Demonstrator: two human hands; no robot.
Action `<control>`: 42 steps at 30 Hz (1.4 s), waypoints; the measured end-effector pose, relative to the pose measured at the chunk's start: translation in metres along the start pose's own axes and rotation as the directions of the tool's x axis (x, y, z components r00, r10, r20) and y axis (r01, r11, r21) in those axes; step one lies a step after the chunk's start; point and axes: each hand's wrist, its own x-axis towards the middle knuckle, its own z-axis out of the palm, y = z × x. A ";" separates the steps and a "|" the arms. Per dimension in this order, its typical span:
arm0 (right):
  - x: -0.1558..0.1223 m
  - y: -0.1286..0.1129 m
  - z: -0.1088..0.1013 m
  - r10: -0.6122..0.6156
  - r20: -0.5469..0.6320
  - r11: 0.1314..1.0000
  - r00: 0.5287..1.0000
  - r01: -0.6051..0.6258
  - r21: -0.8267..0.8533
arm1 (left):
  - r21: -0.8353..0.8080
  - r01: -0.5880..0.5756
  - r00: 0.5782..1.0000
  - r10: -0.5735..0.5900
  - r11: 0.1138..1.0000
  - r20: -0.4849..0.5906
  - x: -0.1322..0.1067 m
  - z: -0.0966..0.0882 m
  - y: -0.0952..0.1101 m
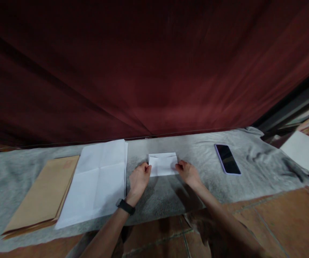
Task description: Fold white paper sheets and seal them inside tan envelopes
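A small white folded paper (163, 165) lies on the grey cloth in front of me, with a crease near its far edge. My left hand (139, 176), with a dark watch (125, 206) on its wrist, pinches the left edge of the paper. At the opposite edge, my right hand (189, 173) pinches it between thumb and curled fingers. Left of my left hand lies a stack of large white sheets (100, 179) with fold lines across the top one.
Brown envelopes (43, 193) are piled at the far left, beside the white sheets. A phone in a lilac case (227, 159) lies to the right on the grey cloth (262, 172). Dark red fabric (154, 79) hangs behind; tiled floor (283, 218) shows in front.
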 end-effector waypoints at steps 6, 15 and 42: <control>0.000 -0.007 -0.005 0.026 -0.013 0.997 1.000 -0.027 -0.069 | 0.079 0.010 1.000 -0.008 0.997 -0.020 0.005 0.002 0.004; 0.005 -0.014 -0.005 0.060 -0.061 0.988 0.996 -0.068 -0.137 | 0.108 0.025 0.998 -0.018 0.994 -0.064 0.009 0.006 0.005; 0.004 -0.014 0.013 -0.062 -0.206 0.966 0.977 0.006 -0.259 | 0.275 -0.432 0.839 0.495 0.859 -0.228 -0.015 0.025 0.015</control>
